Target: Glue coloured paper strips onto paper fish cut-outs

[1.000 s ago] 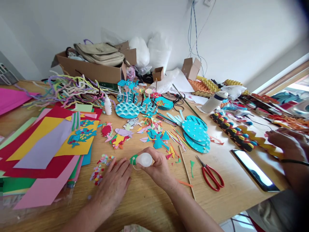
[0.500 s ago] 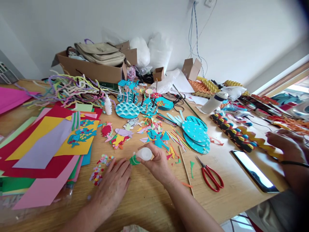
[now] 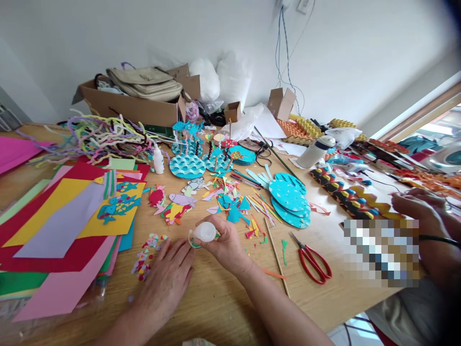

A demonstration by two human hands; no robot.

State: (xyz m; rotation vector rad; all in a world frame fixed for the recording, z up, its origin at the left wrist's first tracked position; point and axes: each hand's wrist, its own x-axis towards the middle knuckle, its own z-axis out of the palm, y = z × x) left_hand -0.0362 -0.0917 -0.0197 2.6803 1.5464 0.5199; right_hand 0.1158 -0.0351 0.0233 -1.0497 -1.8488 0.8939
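Observation:
My right hand (image 3: 227, 242) grips a small white bottle (image 3: 206, 231), its round base tilted up toward the camera. Under the bottle a bit of green paper (image 3: 195, 243) shows, mostly hidden. My left hand (image 3: 172, 269) lies flat on the table, its fingertips beside the green paper. Left of that hand are small coloured paper dots (image 3: 144, 257). Beyond both hands lie paper fish cutouts (image 3: 177, 206) and coloured paper scraps (image 3: 232, 204).
Red-handled scissors (image 3: 314, 263) and a thin wooden stick (image 3: 276, 259) lie to the right. Coloured sheets (image 3: 65, 211) are stacked at left. Turquoise discs (image 3: 291, 197) sit further back. Another person's hand (image 3: 414, 206) is at far right.
The bottle in my right hand has moved slightly left, over the green paper, which is now more covered. My left hand stays nearly in place. The view has shifted slightly.

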